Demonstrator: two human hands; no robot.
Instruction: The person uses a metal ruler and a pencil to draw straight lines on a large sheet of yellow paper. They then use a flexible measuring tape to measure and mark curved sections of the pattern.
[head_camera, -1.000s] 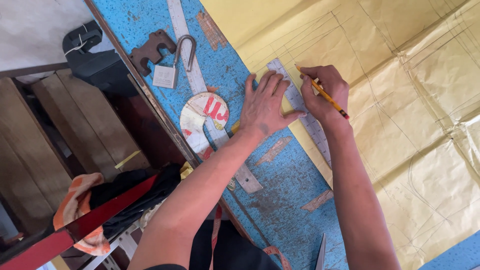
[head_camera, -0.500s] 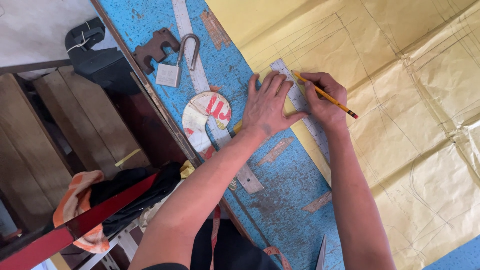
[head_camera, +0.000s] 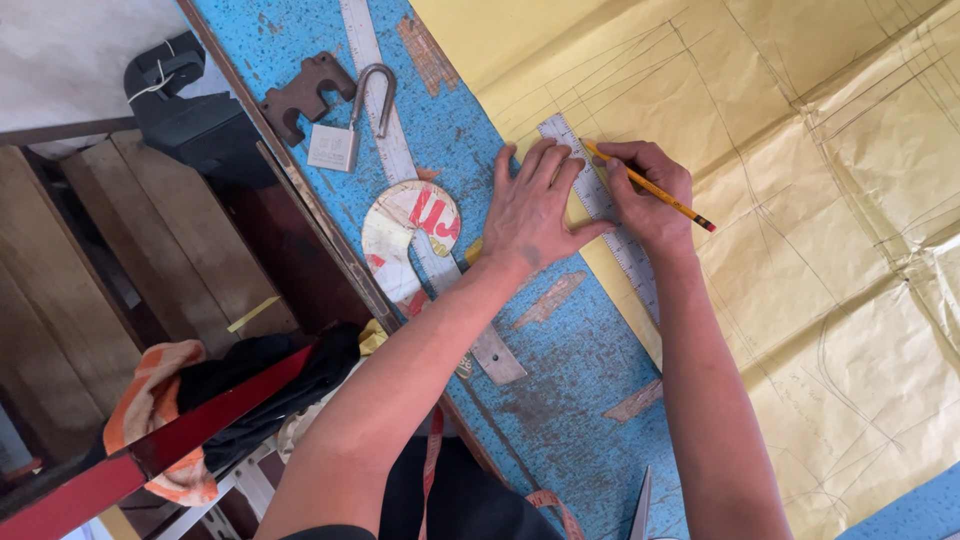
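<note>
The yellow pattern paper (head_camera: 800, 260) spreads over your blue surface (head_camera: 560, 350), beyond both hands. Your left hand (head_camera: 535, 205) presses flat, fingers spread, on the clear ruler (head_camera: 605, 215), whose long axis runs back toward you. Just right of it, your right hand (head_camera: 645, 195) pinches the pencil (head_camera: 655, 190), its tip at the ruler's edge.

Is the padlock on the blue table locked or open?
Open: the small silver padlock lies flat, its curved shackle swung out, one end free of the body.
</note>
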